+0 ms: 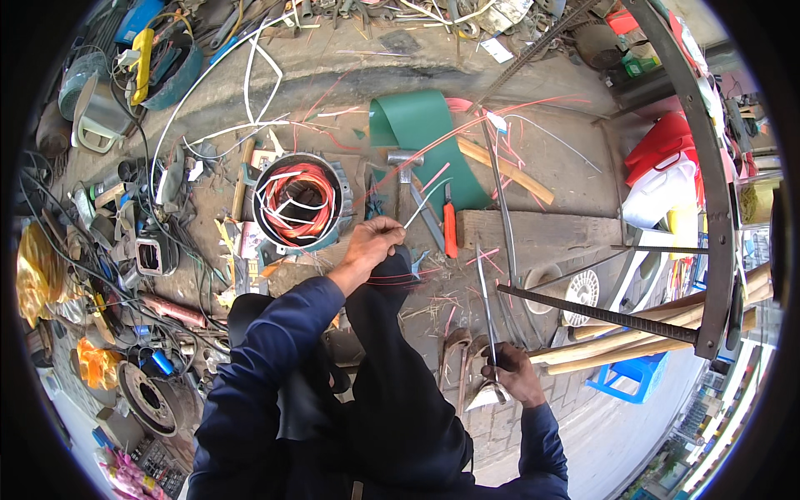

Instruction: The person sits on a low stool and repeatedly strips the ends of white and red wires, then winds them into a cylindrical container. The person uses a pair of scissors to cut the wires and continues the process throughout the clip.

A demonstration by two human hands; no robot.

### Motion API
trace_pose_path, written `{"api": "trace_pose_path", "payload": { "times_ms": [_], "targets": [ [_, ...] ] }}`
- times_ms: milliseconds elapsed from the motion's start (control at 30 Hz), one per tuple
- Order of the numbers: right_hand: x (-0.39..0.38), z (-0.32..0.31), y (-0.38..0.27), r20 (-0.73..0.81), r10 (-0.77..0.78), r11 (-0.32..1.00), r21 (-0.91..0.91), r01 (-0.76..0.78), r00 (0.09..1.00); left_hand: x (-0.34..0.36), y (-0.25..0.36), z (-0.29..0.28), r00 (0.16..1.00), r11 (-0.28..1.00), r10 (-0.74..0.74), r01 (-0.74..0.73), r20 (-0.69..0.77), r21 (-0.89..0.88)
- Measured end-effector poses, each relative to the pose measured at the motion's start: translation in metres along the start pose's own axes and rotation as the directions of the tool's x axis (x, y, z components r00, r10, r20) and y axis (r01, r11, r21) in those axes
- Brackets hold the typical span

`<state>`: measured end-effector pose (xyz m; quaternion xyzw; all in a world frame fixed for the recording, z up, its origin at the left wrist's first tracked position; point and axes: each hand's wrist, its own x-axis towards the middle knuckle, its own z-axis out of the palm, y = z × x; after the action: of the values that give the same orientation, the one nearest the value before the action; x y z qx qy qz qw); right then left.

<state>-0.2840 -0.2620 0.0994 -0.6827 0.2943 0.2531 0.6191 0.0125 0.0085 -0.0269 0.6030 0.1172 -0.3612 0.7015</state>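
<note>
A blue plastic stool (643, 368) stands at the lower right of the frame below wooden poles (642, 333), a round metal wheel (163, 410) and an orange plastic bag (98, 364) lie lower left, and red plastic (654, 143) shows at the right.

Bright daylight pouring in, soft shadows across the fisheye circle!
And it's strongest at lower right, where the ground (608, 417) washes out pale; the white bag (662, 196) glares too, its folds nearly bleached. The left hand (373, 246) catches the light, the right hand (517, 379) shows darker, and the black trousers (392, 375) swallow detail. Reasonably crisp mid-picture, but the steel frame (715, 175) bows near the rim, small clutter goes mushy, and bluish-purple fringing meets black corners.
</note>
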Motion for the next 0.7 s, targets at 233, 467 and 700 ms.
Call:
{"api": "trace_pose_path", "payload": {
  "times_ms": [233,467,700],
  "targets": [
    [0.081,0.034,-0.016,0.195,0.013,0.997,-0.075,0.002,0.981,0.003,-0.002,-0.003,0.998,0.996,0.062,-0.064,0.032,0.058],
    [0.108,0.042,-0.022,0.171,-0.037,0.996,-0.073,0.05,0.985,-0.001,0.001,-0.001,0.997,0.984,0.061,-0.068,0.049,0.166],
    [0.112,0.04,-0.025,0.094,-0.082,0.943,-0.314,0.107,0.992,-0.001,0.004,-0.002,0.998,0.985,0.006,-0.015,0.055,0.17]
  ]
}}
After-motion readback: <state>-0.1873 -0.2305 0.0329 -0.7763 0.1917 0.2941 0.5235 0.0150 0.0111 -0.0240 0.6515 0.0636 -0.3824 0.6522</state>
